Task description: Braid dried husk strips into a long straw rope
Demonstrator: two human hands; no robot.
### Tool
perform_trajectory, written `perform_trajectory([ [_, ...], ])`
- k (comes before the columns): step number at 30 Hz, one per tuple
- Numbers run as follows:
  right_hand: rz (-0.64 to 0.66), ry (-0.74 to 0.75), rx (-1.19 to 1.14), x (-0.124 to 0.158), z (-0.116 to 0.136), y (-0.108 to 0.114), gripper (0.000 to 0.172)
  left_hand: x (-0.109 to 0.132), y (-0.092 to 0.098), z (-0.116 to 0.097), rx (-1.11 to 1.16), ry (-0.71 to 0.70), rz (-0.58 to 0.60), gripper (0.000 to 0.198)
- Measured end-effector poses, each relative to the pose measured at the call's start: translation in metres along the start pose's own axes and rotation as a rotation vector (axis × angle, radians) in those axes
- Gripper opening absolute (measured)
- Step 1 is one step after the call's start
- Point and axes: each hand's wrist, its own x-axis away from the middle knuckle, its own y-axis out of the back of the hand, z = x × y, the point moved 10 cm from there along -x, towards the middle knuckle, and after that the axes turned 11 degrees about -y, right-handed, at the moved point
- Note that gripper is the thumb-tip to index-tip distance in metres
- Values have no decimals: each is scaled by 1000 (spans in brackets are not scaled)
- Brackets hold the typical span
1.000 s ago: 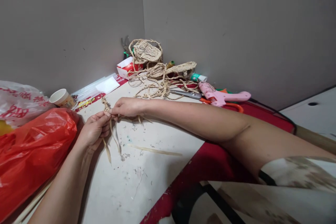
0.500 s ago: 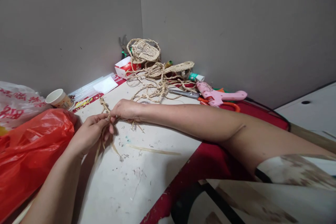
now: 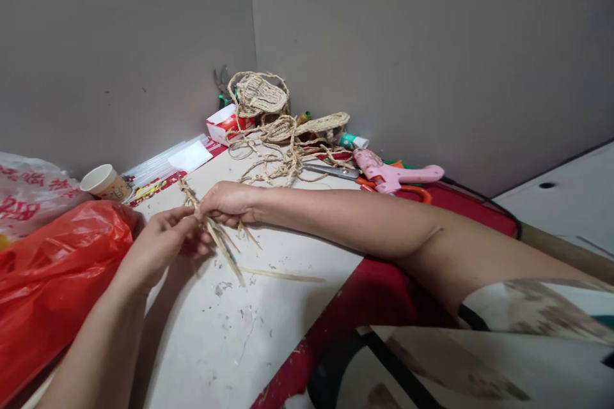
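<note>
Both of my hands meet over the left part of the white tabletop (image 3: 211, 345), pinching a braided straw cord (image 3: 188, 192). My left hand (image 3: 163, 239) grips it with thumb and forefinger; its other fingers curl below. Beside it, my right hand (image 3: 228, 201) is closed on the same cord, its fingers partly hidden. The braided end sticks up beyond the fingers, and loose straw strands (image 3: 225, 249) hang toward me from the grip. A single flat straw strip (image 3: 285, 275) lies on the table near them.
Coiled straw braid (image 3: 261, 96) is heaped at the back corner. Scissors (image 3: 336, 170) and a pink glue gun (image 3: 393, 172) lie right of it. At left are a paper cup (image 3: 106, 182), clear sticks (image 3: 163, 160) and a red plastic bag (image 3: 62, 268). Grey walls stand behind.
The loose strands have swung from below my left hand to the right, under my right hand. Both hands stay together on the cord. The view has shifted slightly.
</note>
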Motion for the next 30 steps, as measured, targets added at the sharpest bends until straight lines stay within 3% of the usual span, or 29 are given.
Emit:
perform_trajectory([
  [3, 113, -26, -46, -1, -1, -6, 10, -2, 41, -12, -115, -134, -308, 27],
  [5, 161, -22, -61, -2, -1, -9, 8, -2, 46, -11, -64, -183, -389, 26],
  [11, 208, -9, -17, -4, -2, -9, 15, -10, -5, 16, 234, -18, -118, 18],
  [18, 173, 18, 240, 0, 2, -1, 14, -13, 1, 17, 128, 3, -16, 26],
  [25, -134, 302, 765, 14, 30, 5, 14, -15, 2, 26, 131, 65, -16, 28],
  [30, -280, 365, 1060, 27, 41, 1, 22, -14, -2, 29, 190, 80, -8, 29],
])
